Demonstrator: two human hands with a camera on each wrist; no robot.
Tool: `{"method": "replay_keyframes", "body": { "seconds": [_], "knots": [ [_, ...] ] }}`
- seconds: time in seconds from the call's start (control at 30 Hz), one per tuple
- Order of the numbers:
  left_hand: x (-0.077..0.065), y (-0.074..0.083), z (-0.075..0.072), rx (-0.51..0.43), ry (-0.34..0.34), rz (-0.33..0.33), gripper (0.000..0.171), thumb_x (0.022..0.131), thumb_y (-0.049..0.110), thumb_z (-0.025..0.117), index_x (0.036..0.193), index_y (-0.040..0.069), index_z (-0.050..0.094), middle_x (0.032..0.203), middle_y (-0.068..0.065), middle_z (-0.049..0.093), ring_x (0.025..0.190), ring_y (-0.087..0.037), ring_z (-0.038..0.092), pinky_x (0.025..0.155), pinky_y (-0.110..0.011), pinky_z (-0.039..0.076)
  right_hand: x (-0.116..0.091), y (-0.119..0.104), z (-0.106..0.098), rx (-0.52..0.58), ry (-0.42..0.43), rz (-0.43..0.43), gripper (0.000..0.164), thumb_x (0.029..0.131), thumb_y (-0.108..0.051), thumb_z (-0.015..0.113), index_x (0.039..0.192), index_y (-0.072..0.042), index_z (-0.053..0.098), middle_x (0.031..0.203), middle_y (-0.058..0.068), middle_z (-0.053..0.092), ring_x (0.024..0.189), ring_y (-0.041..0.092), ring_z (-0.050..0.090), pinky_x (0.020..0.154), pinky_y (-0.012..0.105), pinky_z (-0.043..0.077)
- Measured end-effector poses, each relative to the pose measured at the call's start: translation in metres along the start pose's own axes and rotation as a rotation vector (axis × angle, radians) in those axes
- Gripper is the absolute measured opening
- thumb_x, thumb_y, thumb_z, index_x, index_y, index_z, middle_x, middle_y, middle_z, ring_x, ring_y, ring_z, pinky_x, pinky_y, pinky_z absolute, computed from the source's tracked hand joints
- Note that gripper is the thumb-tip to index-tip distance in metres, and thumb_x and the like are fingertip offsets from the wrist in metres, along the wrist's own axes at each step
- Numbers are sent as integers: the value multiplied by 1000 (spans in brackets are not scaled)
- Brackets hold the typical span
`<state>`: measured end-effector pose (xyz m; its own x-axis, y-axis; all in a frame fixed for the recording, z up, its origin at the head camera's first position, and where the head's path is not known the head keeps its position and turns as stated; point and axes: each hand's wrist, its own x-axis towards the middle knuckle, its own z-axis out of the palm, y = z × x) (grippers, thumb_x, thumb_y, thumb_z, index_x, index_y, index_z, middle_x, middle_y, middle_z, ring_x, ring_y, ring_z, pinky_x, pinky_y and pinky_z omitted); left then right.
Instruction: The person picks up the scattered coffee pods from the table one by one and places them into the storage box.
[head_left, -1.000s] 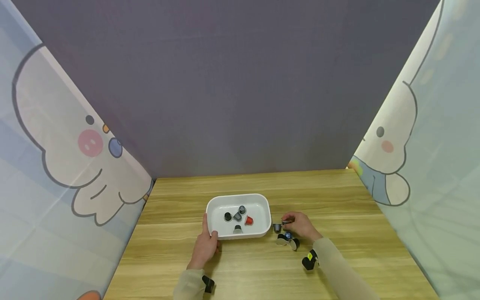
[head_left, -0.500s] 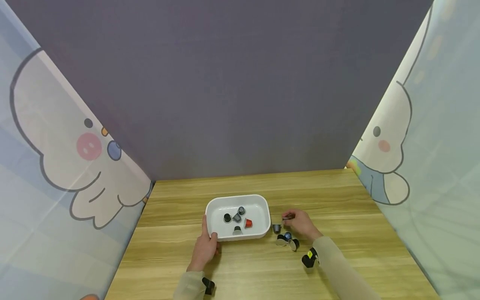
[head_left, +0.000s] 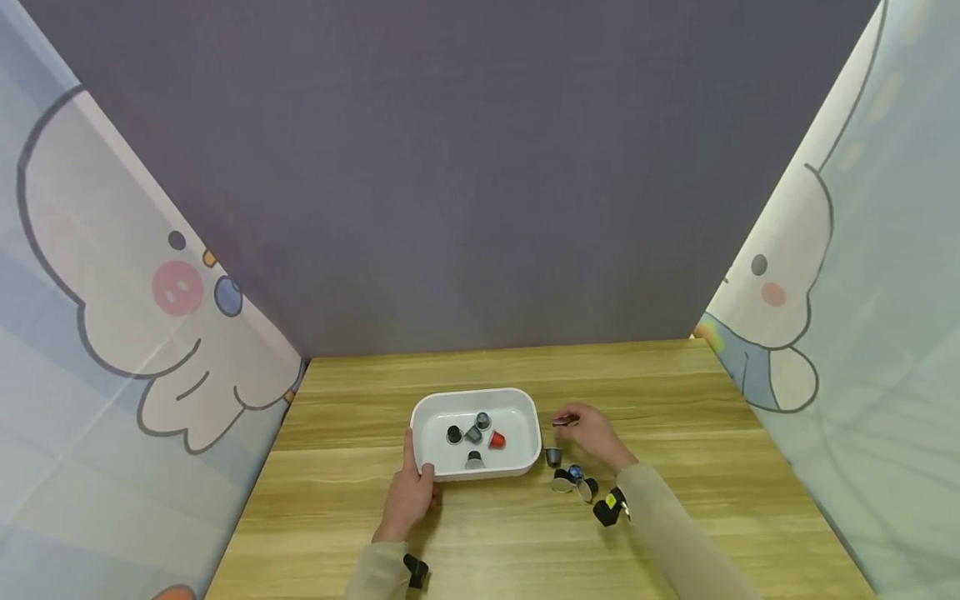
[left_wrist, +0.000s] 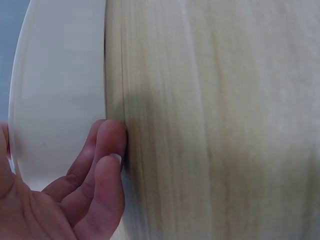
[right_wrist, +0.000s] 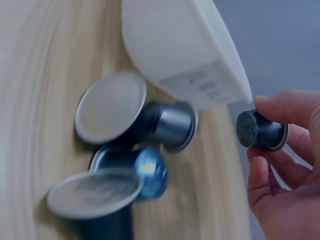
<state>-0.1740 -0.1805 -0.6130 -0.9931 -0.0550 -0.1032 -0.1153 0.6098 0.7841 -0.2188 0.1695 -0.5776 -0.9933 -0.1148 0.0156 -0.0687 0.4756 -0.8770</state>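
Observation:
My right hand [head_left: 596,435] pinches a dark coffee capsule [right_wrist: 262,131] between thumb and fingers, held off the table just right of the white tray [head_left: 480,475]. At the tray's near left corner my left hand [head_left: 408,492] grips the wall, its thumb at the rim and its other fingers [left_wrist: 107,140] curled against the outside. Inside the tray lie several capsules, among them a red capsule [head_left: 497,440] and a black capsule [head_left: 454,434]. Beside the tray on the right, a grey capsule [right_wrist: 172,124], a blue capsule [right_wrist: 150,172] and two dark capsules with pale lids [right_wrist: 112,107] lie close together.
The wooden table [head_left: 360,392] extends around the tray on all sides. A grey panel [head_left: 495,183] stands along its back edge, and printed cloth walls [head_left: 862,292] flank both sides.
My right hand has lifted the dark capsule from beside the loose ones and carried it slightly up and left, nearer the tray. The left hand stays on the tray's corner.

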Motion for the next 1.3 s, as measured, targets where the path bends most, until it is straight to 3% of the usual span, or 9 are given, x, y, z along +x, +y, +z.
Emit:
{"method": "replay_keyframes", "body": {
  "seconds": [0.3, 0.5, 0.73, 0.9, 1.3],
  "knots": [
    [0, 2, -2, 2, 3, 1, 76, 98, 19, 43, 161, 15, 1, 61, -3, 60, 46, -18, 55, 50, -34, 41, 14, -24, 15, -32, -32, -49, 20, 86, -5, 74, 106, -3, 73, 98, 2, 69, 92, 21, 64, 78, 37, 53],
    [-1, 1, -2, -3, 7, 1, 76, 98, 18, 42, 161, 15, 1, 61, -4, 61, 45, -18, 55, 50, -35, 42, 22, -43, 26, -28, -75, -88, 18, 87, -4, 73, 105, 0, 73, 99, 3, 70, 93, 23, 64, 77, 35, 54],
    [-2, 2, -2, -13, 1, 0, 76, 99, 18, 43, 161, 17, 0, 60, -4, 61, 43, -18, 55, 48, -35, 41, 33, -47, 43, -11, -83, -158, 13, 87, -3, 73, 99, 0, 73, 97, 4, 69, 91, 22, 65, 74, 30, 53],
    [-2, 3, -1, -14, 3, -1, 76, 99, 17, 43, 161, 17, 0, 60, -4, 61, 43, -18, 54, 48, -35, 41, 37, -54, 51, 2, -110, -165, 15, 86, 0, 72, 100, 4, 72, 97, 9, 70, 93, 26, 65, 76, 32, 54],
    [-2, 2, -1, -18, 7, -1, 76, 99, 17, 43, 162, 18, 0, 59, -4, 60, 43, -18, 54, 47, -34, 40, 49, -63, 56, -5, -107, -136, 13, 86, -3, 72, 99, -2, 74, 95, 3, 70, 90, 21, 65, 73, 31, 54]
  ]
}}
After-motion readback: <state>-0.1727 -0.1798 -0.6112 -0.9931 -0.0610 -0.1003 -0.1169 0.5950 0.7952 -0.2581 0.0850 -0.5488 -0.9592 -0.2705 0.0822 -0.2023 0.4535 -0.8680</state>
